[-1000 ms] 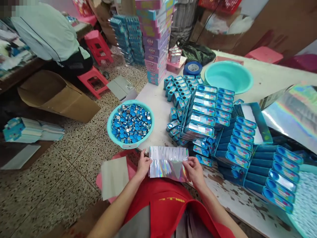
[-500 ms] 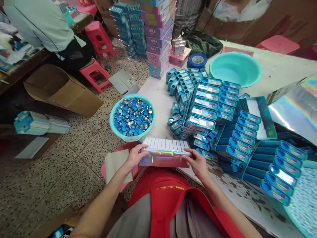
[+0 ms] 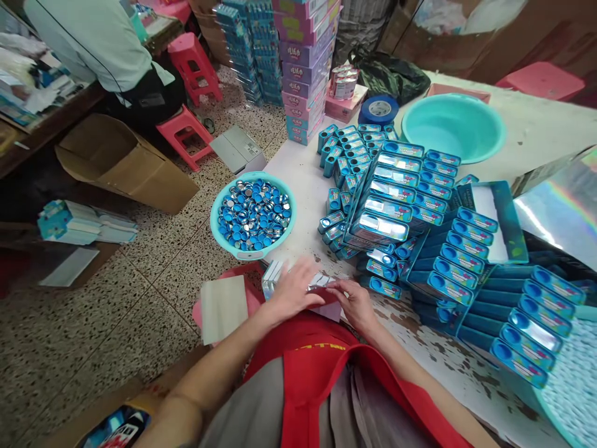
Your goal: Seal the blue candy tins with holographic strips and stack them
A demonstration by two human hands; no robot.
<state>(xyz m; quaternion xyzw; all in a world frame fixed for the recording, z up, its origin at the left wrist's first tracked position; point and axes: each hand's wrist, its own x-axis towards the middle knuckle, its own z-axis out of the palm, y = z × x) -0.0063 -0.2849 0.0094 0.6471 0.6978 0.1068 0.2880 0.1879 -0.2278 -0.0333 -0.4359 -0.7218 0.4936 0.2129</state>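
Observation:
A shiny silver holographic box (image 3: 272,280) with a row of white-topped slim pieces lies at the table's near edge, close to the red apron. My left hand (image 3: 293,289) is laid across it with its fingers stretched out, partly smeared by motion, and hides the middle of the row. At the right end, my right hand (image 3: 357,305) pinches the edge of the box between thumb and fingers. Beyond it stands a turquoise basin (image 3: 215,218) full of small blue and silver round caps. Blue slim tins (image 3: 389,208) with round openings are stacked to the right.
An empty-looking turquoise basin (image 3: 452,134) and a blue tape roll (image 3: 379,110) stand farther back. Tall stacked purple and pink boxes (image 3: 303,74) rise at the table's far corner. A pale card stack (image 3: 224,308) rests on a pink stool. A co-worker (image 3: 100,50) sits at upper left.
My left hand has moved from the box's left end to lie over its middle. The box has turned and tilted, and my right hand still grips its right end. The view has shifted slightly.

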